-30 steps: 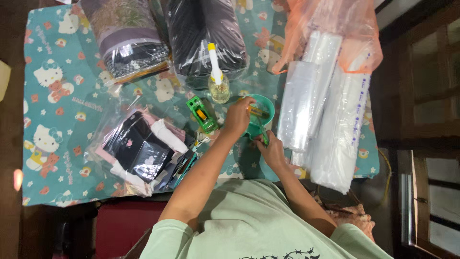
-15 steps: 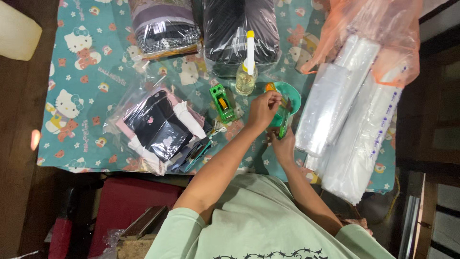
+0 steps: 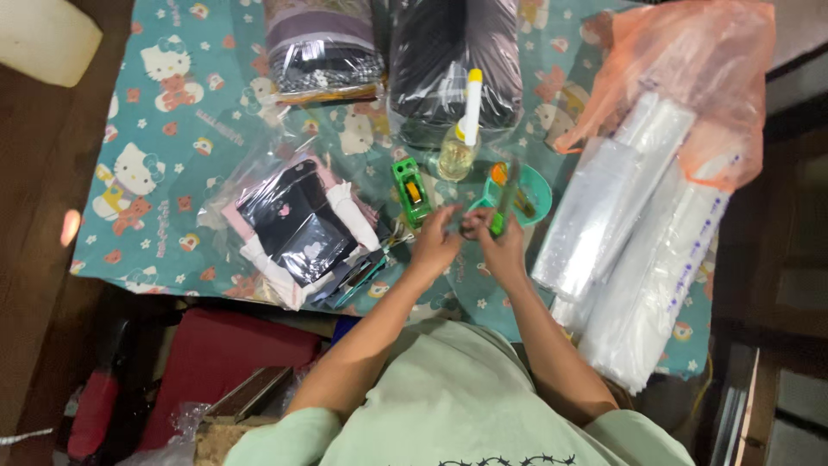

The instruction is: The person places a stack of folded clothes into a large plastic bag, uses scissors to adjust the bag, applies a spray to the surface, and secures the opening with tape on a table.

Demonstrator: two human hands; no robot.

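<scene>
While both hands meet over the printed cloth, the things rank from largest to smallest like this:

Table cloth point(image 3: 155, 112): teal, cartoon-printed, spread under everything.
Clear bag rolls point(image 3: 638, 250): a bulky stack of clear plastic bags, partly in an orange sack, just right of the hands; soft and slippery by the look.
Wrapped fabric bundles point(image 3: 453, 52): 2 plastic-wrapped packs at the far edge, well apart from the hands.
Garment packet point(image 3: 293, 229): dark and pink clothes in clear film, near the left hand.
Squeeze bottle point(image 3: 461, 142): upright, yellow-capped, just beyond the bowl.
Teal bowl point(image 3: 536, 192): small plastic dish, just beyond the right hand, holding small items.
Tape dispenser point(image 3: 410, 190): green, just beyond the left hand.
Green-handled tool point(image 3: 500, 211): a slim stick with green on its grip, possibly a cutter; its kind is unclear. It stands between the fingers, in front of the bowl. Judged light and stiff; best held by the green grip.
Right hand point(image 3: 498, 246): curled, pinching the tool's lower end.
Left hand point(image 3: 435, 242): fingers bent toward the right hand; whether it grips anything I cannot tell.
</scene>
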